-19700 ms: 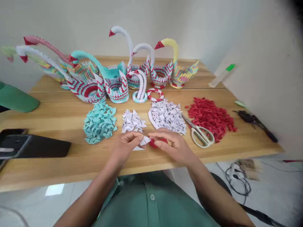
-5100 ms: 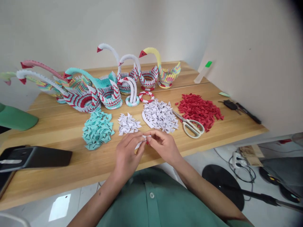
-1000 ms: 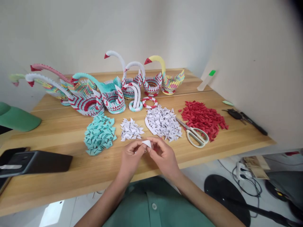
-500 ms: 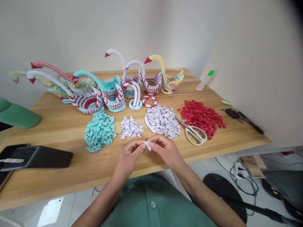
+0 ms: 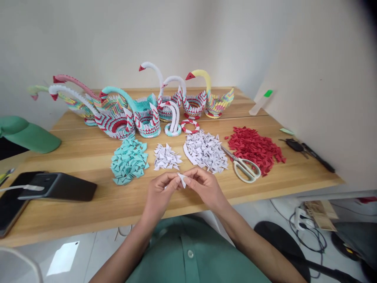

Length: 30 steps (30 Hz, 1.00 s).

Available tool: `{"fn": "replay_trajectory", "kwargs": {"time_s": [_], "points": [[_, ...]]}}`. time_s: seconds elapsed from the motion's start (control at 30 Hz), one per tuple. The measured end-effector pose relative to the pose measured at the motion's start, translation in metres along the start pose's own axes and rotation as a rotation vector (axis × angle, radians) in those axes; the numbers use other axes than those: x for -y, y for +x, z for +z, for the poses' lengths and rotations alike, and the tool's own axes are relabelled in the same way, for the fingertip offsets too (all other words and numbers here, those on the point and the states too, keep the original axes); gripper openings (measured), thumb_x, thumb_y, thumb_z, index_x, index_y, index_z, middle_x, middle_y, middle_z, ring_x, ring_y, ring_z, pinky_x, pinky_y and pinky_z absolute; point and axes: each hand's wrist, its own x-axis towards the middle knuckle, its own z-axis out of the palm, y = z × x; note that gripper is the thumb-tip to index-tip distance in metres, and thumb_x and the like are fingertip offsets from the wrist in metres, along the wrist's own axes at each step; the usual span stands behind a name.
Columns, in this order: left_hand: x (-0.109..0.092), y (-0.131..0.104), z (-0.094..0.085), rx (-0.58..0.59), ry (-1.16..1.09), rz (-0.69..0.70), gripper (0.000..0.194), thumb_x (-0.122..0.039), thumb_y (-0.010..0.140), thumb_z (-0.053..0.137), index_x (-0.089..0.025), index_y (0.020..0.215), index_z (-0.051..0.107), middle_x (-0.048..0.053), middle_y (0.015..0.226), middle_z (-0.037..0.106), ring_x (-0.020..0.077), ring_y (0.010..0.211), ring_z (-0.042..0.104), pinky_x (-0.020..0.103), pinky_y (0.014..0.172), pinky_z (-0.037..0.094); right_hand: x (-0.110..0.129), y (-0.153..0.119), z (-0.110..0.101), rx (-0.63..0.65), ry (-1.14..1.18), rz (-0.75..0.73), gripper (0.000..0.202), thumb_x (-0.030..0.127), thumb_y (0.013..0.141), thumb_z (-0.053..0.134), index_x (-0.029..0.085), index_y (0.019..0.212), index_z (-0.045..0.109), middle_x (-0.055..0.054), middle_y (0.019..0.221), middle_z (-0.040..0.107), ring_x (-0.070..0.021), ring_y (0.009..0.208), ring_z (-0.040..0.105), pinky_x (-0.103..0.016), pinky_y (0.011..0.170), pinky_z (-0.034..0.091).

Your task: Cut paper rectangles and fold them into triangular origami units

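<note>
Near the table's front edge, my left hand point(image 5: 160, 192) and my right hand point(image 5: 206, 186) meet, both pinching a small folded white paper piece point(image 5: 182, 180) between thumbs and fingers. Just beyond them lie a small white pile of folded pieces point(image 5: 167, 157) and a larger white pile point(image 5: 207, 151). A turquoise pile point(image 5: 129, 161) is to the left, a red pile point(image 5: 253, 147) to the right. White-handled scissors point(image 5: 246, 169) rest by the larger white pile. Behind stand several paper swans, among them a yellow-necked one point(image 5: 216, 104), and a red-and-white ring point(image 5: 190, 126).
At the left are a green object point(image 5: 32, 135), a black device point(image 5: 63, 186) with a white cable, and a dark phone point(image 5: 13, 212). Keys point(image 5: 294, 145) and a black pen point(image 5: 318, 157) lie at the right. Below, cables and a power strip point(image 5: 302, 219) are on the floor.
The view has shifted slightly, so the table items appear farther right. The white piece is tilted a little differently between my fingers; both hands still pinch it.
</note>
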Motion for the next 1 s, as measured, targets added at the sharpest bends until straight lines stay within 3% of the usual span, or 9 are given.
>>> {"fn": "replay_trajectory", "kwargs": {"time_s": [0.3, 0.57, 0.8, 0.87, 1.0], "points": [[-0.002, -0.002, -0.001, 0.030, 0.230, 0.187, 0.022, -0.026, 0.091, 0.053, -0.017, 0.073, 0.062, -0.001, 0.067, 0.062, 0.0126, 0.065, 0.056, 0.023, 0.065, 0.042, 0.003, 0.003, -0.002, 0.035, 0.047, 0.009, 0.019, 0.039, 0.083, 0.069, 0.019, 0.083, 0.068, 0.000, 0.074, 0.068, -0.0137, 0.068, 0.062, -0.026, 0.066, 0.049], [0.002, 0.018, 0.002, 0.101, -0.053, -0.026, 0.026, -0.021, 0.081, 0.058, -0.017, 0.056, 0.055, -0.002, 0.054, 0.058, 0.0111, 0.057, 0.052, 0.022, 0.062, 0.042, -0.005, 0.003, -0.003, -0.052, -0.018, -0.023, 0.017, 0.036, 0.081, 0.070, 0.019, 0.082, 0.068, 0.000, 0.072, 0.066, -0.0136, 0.066, 0.059, -0.025, 0.062, 0.047], [0.000, 0.019, 0.008, 0.142, -0.050, -0.085, 0.017, -0.029, 0.080, 0.062, -0.015, 0.070, 0.065, 0.000, 0.065, 0.064, 0.0124, 0.063, 0.055, 0.023, 0.063, 0.044, -0.003, 0.003, -0.009, -0.085, 0.062, 0.028, 0.018, 0.036, 0.082, 0.070, 0.018, 0.080, 0.068, 0.001, 0.069, 0.066, -0.0127, 0.064, 0.060, -0.025, 0.063, 0.047], [-0.003, 0.017, 0.007, 0.146, 0.005, -0.069, 0.018, -0.028, 0.080, 0.061, -0.016, 0.067, 0.062, 0.000, 0.063, 0.062, 0.0123, 0.061, 0.054, 0.023, 0.061, 0.043, -0.004, 0.002, -0.008, -0.080, 0.050, 0.001, 0.016, 0.034, 0.082, 0.069, 0.019, 0.080, 0.067, 0.001, 0.070, 0.066, -0.0129, 0.065, 0.060, -0.025, 0.063, 0.048], [-0.010, 0.009, 0.005, 0.038, 0.346, 0.125, 0.013, -0.020, 0.078, 0.061, -0.016, 0.065, 0.061, -0.001, 0.061, 0.060, 0.0120, 0.060, 0.052, 0.024, 0.061, 0.040, -0.008, -0.002, -0.006, -0.108, -0.055, -0.048, 0.011, 0.030, 0.083, 0.068, 0.019, 0.080, 0.067, 0.001, 0.075, 0.065, -0.0135, 0.071, 0.060, -0.025, 0.066, 0.047]]}}
